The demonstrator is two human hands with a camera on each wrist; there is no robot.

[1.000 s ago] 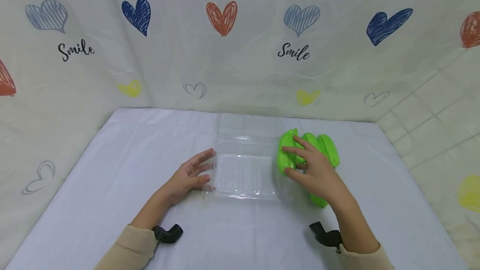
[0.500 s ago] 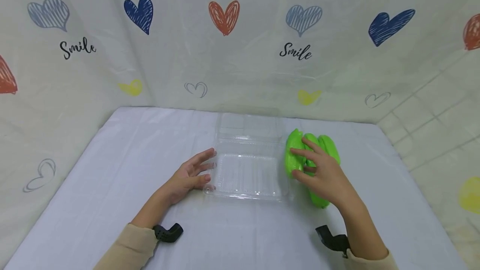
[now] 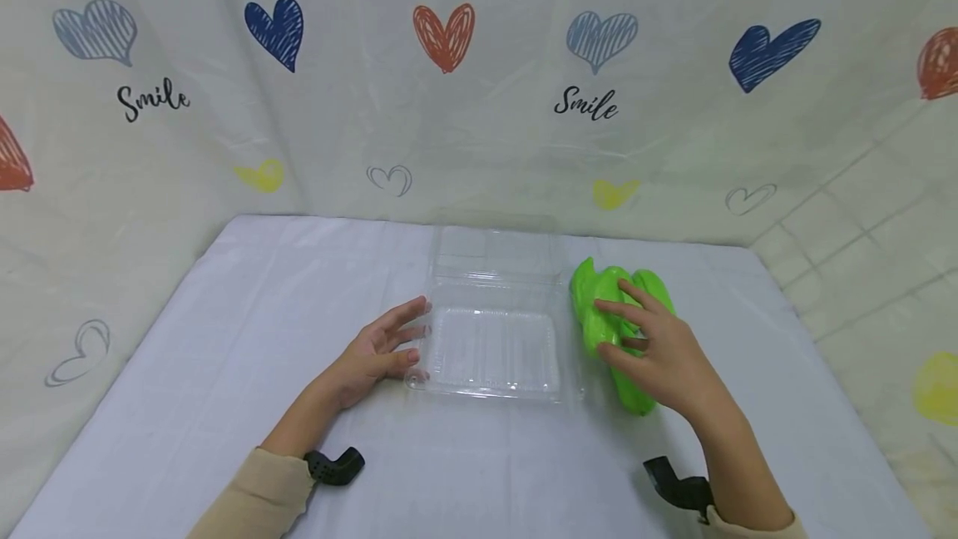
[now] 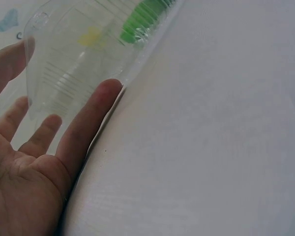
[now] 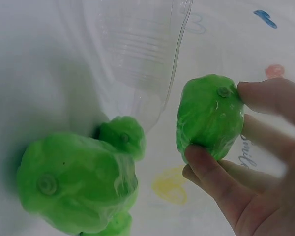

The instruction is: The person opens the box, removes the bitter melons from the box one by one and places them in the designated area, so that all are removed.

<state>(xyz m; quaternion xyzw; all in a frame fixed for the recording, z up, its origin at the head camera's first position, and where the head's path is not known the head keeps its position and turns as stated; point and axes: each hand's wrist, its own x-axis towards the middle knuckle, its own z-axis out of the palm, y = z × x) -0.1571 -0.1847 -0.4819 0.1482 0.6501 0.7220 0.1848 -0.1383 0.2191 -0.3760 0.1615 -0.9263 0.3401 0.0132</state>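
Observation:
A clear plastic clamshell box (image 3: 494, 356) lies on the table with its lid (image 3: 497, 254) folded back. At the box's left side is my left hand (image 3: 374, 356), its fingers spread and nearly straight; in the left wrist view the fingertips are right at the clear wall. My right hand (image 3: 666, 352) pinches a long, glossy green toy vegetable (image 5: 209, 118) between thumb and fingers. It is held above several similar green vegetables (image 5: 73, 182) to the right of the box. In the head view the right hand hides part of that group.
White cloth (image 3: 479, 472) covers the table. A pale backdrop (image 3: 509, 131) printed with hearts and the word Smile stands behind its far edge. Black wrist cameras (image 3: 334, 467) are worn at both sleeves.
My right hand has moved to the right with the green vegetable, from beside the box's right edge to over the other vegetables. My left hand has stayed in place.

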